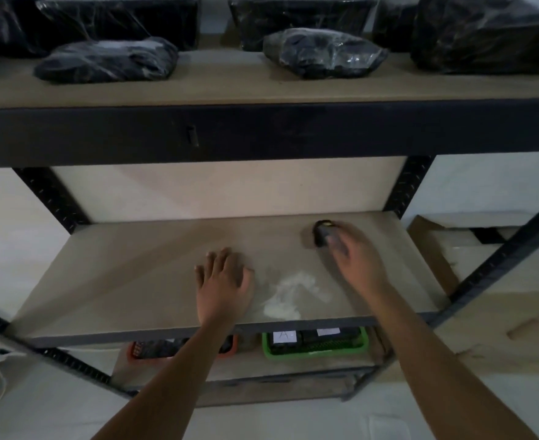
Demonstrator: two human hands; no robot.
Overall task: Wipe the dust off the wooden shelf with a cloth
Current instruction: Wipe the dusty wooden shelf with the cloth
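Observation:
The wooden shelf is the middle board of a black metal rack. A patch of white dust lies on it near the front edge. My left hand rests flat on the board, fingers spread, just left of the dust. My right hand reaches toward the back right and its fingers touch a small dark object with a yellow spot; the blur hides whether they curl round it. I see no cloth that I can tell apart from that dark object.
The upper shelf carries several black plastic-wrapped bundles. Below, a green basket and an orange basket hold dark items. Cardboard boxes stand right of the rack. Black uprights frame the shelf.

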